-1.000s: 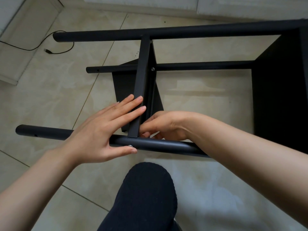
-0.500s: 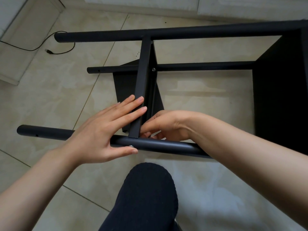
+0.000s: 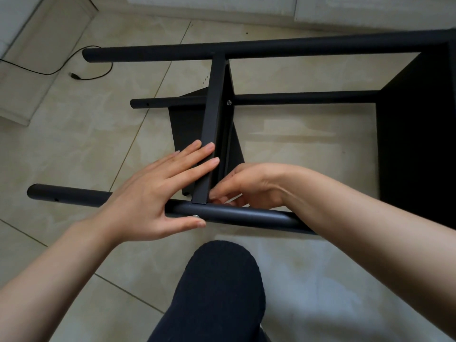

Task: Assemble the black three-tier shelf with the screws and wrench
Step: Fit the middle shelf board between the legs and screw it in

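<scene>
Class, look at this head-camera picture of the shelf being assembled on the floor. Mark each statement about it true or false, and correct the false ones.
1. The left hand lies with straight fingers on the middle shelf panel. True.
2. A wrench lies in plain view on the floor. False: no wrench shows; a black cable lies on the floor tiles.
3. The left thumb tip is at a screw head on the near tube. True.
4. The right hand rests flat on the far tube. False: its fingers are curled at the joint of panel and near tube.
</scene>
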Tool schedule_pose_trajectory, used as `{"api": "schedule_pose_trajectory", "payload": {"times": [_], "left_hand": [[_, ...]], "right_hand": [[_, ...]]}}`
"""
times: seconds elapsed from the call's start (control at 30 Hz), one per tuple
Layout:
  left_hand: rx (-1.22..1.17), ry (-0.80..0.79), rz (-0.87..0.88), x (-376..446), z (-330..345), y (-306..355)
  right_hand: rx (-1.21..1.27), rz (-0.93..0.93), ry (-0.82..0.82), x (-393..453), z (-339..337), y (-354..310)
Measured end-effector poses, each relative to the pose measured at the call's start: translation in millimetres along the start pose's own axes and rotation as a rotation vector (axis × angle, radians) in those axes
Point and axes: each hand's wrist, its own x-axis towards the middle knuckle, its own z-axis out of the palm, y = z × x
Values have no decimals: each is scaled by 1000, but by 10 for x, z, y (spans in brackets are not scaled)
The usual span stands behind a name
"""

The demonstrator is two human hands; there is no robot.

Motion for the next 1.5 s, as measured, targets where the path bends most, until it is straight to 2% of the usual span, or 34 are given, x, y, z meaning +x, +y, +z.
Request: {"api": "schedule_pose_trajectory", "payload": {"times": [1.5], "left_hand": [[-27, 10, -2, 7, -16, 17]], "right_hand": [[-47, 6, 9, 61, 46, -16]]}}
